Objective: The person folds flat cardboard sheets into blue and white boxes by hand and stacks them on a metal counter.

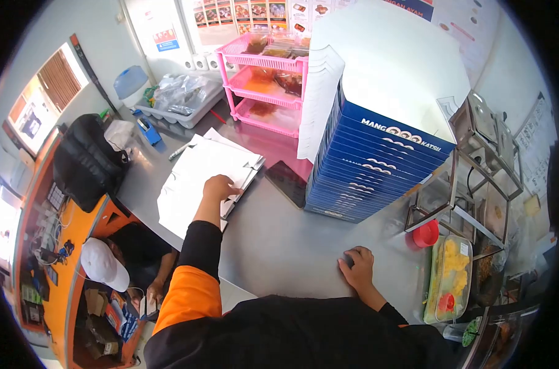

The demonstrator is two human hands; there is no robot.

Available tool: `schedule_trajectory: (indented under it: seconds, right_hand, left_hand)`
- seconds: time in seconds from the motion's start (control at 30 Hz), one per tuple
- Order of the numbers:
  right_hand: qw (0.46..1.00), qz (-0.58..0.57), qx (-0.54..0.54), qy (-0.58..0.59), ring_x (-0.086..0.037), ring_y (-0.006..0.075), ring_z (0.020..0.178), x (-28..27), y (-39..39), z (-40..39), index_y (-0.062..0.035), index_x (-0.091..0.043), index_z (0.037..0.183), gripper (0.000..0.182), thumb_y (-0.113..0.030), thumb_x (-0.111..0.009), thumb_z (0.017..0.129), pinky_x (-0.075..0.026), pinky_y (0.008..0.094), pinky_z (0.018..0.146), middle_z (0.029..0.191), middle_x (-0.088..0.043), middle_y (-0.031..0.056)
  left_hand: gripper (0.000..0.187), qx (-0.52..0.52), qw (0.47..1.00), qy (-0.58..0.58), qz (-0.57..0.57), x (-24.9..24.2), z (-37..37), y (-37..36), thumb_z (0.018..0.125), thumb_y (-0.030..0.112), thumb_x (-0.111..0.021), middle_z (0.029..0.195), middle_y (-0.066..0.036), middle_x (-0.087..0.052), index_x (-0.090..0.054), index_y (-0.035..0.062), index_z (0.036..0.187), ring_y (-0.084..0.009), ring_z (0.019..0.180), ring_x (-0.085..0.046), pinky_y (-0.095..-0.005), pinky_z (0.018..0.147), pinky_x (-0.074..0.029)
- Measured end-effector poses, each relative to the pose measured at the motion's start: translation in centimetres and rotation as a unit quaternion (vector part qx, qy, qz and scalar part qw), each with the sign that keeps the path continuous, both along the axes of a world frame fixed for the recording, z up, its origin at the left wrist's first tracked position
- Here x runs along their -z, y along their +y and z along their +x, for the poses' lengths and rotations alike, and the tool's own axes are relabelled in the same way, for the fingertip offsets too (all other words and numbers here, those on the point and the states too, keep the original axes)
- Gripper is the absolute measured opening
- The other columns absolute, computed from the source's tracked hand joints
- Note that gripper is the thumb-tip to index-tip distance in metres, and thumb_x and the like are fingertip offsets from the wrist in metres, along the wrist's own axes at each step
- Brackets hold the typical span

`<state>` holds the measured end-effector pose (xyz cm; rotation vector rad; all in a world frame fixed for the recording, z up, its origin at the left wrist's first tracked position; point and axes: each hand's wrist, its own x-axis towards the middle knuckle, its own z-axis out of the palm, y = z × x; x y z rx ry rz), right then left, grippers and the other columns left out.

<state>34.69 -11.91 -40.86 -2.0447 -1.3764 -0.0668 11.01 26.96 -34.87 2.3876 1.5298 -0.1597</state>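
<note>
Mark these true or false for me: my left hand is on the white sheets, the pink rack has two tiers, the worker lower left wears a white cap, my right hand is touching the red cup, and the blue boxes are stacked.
1. Your left hand is on the white sheets. True.
2. The pink rack has two tiers. False: it has three.
3. The worker at lower left wears a white cap. True.
4. Your right hand is touching the red cup. False: it is on the metal table, apart from the cup.
5. The blue boxes are stacked. True.
</note>
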Motion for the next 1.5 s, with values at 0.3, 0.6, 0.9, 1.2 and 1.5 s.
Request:
schedule_trajectory:
  seconds: [0.3,0.6,0.9,1.2,1.5]
  right_hand:
    - [1.0,0.013,0.008,0.0,-0.048,0.027,0.092,-0.1,0.2,0.0,-0.0084,-0.061,0.083,0.023,-0.021,-0.068,0.065,-0.035,0.0393,0.081,0.092,-0.053,0.0091]
    - [0.995,-0.004,0.013,0.1,-0.052,0.0291,0.087,-0.1,0.8,-0.2,-0.0055,-0.061,0.088,0.025,-0.019,-0.065,0.068,-0.04,0.0388,0.078,0.094,-0.054,0.012]
    - [0.883,0.192,-0.428,0.023,-0.039,0.0352,0.115,-14.7,11.6,-11.3,-0.0123,-0.052,0.106,0.051,-0.023,-0.073,0.061,-0.033,0.0455,0.095,0.118,-0.043,0.0133]
    - [0.796,0.402,-0.446,-0.075,-0.05,0.0384,0.106,-18.8,8.3,-10.9,-0.0059,-0.056,0.08,0.029,-0.012,-0.075,0.06,-0.04,0.0498,0.089,0.107,-0.055,0.0132]
    - [0.809,0.358,-0.466,-0.034,-0.053,0.0364,0.102,-18.9,3.6,-11.6,-0.0038,-0.055,0.067,0.015,-0.008,-0.069,0.067,-0.041,0.045,0.087,0.1,-0.06,0.0128]
  left_hand:
    - [0.031,0.07,0.984,-0.037,-0.157,6.3,-1.7,8.9,0.067,0.032,-0.064,0.094,-0.012,-0.062,-0.065,0.0072,0.085,-0.0259,0.081,-0.061,-0.0345,0.07,-0.049]
    - [0.044,-0.179,0.91,-0.371,-0.049,-7.0,-3.8,-2.3,0.086,0.041,-0.044,0.065,-0.007,-0.054,-0.057,0.0,0.076,-0.0171,0.059,-0.051,-0.0289,0.06,-0.044]
    - [0.026,-0.132,0.506,-0.822,-0.227,-11.2,-1.3,-20.2,0.086,0.009,-0.045,0.097,-0.011,-0.058,-0.047,0.0006,0.11,-0.0205,0.085,-0.058,-0.0329,0.074,-0.049]
    - [0.026,-0.108,0.401,-0.887,-0.202,-13.4,-1.2,-28.5,0.086,0.008,-0.049,0.097,-0.007,-0.058,-0.046,0.0039,0.111,-0.0155,0.086,-0.058,-0.0264,0.071,-0.049]
    - [0.031,-0.107,0.477,-0.844,-0.222,-13.0,-1.6,-32.4,0.09,0.03,-0.045,0.09,-0.007,-0.058,-0.051,0.001,0.099,-0.0156,0.079,-0.059,-0.031,0.072,-0.05]
